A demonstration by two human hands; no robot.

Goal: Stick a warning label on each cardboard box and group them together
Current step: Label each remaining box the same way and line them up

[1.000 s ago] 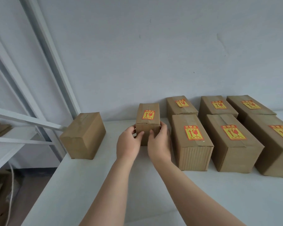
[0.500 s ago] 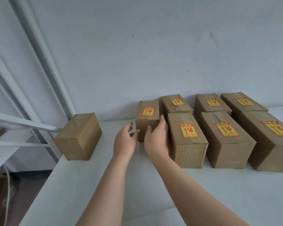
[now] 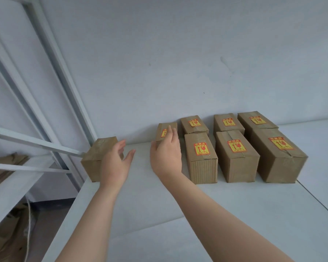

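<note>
On my left hand [image 3: 116,163] the grip is apart and empty, just in front of the unlabelled box [image 3: 98,157], which sits at the surface's [image 3: 178,205] left edge beside the rack post [image 3: 75,103]. My right hand [image 3: 167,157], grip also apart, overlaps the small labelled box [image 3: 164,129] that ends the labelled group [image 3: 235,163] along the wall. A wide stretch of surface separates it from the unlabelled box.

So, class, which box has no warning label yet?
The far-left box, standing apart: its top is bare, while the other seven carry yellow-and-red labels.
</note>
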